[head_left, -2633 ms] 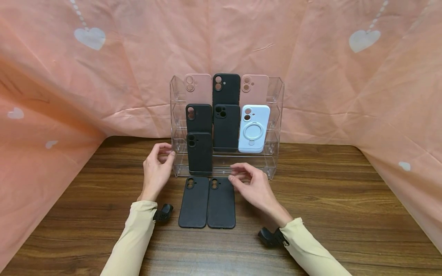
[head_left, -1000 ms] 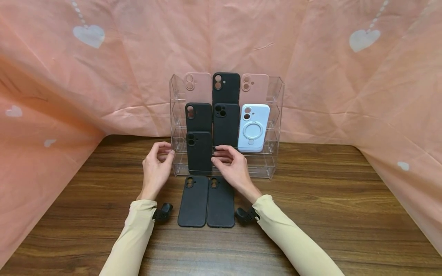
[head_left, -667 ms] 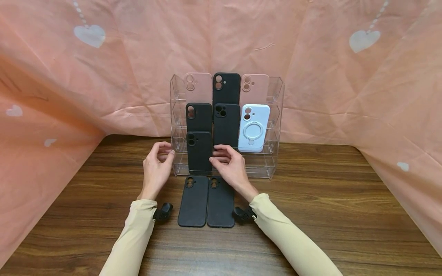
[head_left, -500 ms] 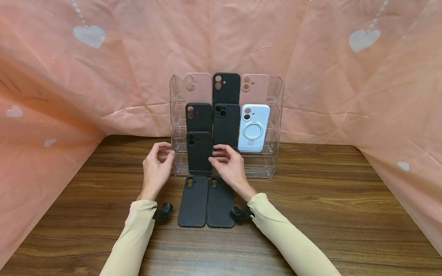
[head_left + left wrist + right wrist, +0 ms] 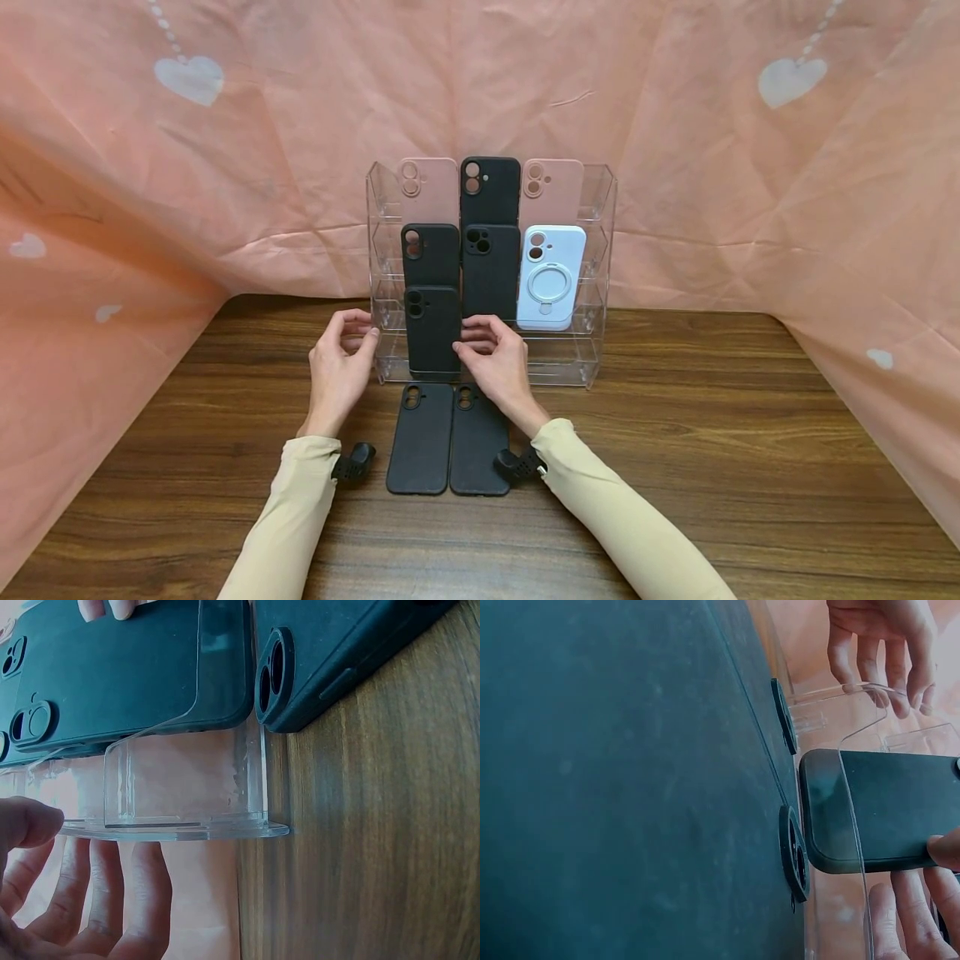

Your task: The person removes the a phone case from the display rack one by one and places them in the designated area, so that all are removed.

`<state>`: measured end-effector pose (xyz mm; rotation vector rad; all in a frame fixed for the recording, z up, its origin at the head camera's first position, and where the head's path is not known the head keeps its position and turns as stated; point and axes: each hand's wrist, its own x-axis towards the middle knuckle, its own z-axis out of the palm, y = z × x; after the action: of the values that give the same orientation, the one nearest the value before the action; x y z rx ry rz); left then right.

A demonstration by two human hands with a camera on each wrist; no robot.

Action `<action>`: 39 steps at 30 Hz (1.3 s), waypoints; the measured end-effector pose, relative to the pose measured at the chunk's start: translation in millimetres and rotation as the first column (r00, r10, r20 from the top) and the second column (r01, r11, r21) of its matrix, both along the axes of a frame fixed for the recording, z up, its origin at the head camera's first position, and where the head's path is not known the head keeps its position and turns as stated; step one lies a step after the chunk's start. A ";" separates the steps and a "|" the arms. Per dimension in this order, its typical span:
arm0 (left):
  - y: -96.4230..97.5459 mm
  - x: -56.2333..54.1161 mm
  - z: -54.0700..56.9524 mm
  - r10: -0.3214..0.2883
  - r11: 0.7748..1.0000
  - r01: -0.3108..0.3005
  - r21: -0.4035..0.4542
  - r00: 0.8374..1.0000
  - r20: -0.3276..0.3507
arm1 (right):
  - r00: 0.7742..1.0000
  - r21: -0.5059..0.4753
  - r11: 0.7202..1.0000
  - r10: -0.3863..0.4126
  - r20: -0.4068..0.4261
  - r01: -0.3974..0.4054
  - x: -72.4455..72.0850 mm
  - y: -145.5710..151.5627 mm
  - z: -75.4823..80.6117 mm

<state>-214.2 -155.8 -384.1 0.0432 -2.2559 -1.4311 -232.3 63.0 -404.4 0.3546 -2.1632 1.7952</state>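
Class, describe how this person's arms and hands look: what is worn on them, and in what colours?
The left hand and right hand are ungloved, with no rings showing. The left sleeve and right sleeve, both pale yellow and lightly wrinkled, end near the wrists. The left wrist camera and right wrist camera are black.

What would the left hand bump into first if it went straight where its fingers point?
Most likely the left hand would bump the side of the clear stand, which it seems to touch now. See-through plastic makes the exact depth hard to tell.
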 end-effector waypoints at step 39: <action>-0.1 -1.5 -1.0 0.028 0.999 -0.028 -0.016 1.000 -0.007 | 0.999 -0.052 0.997 0.050 -0.017 -0.051 8.5 24.3 15.9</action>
<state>-215.7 -155.9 -385.0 0.0642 -2.2526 -1.3963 -223.7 87.2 -388.5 0.4134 -2.1103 1.8654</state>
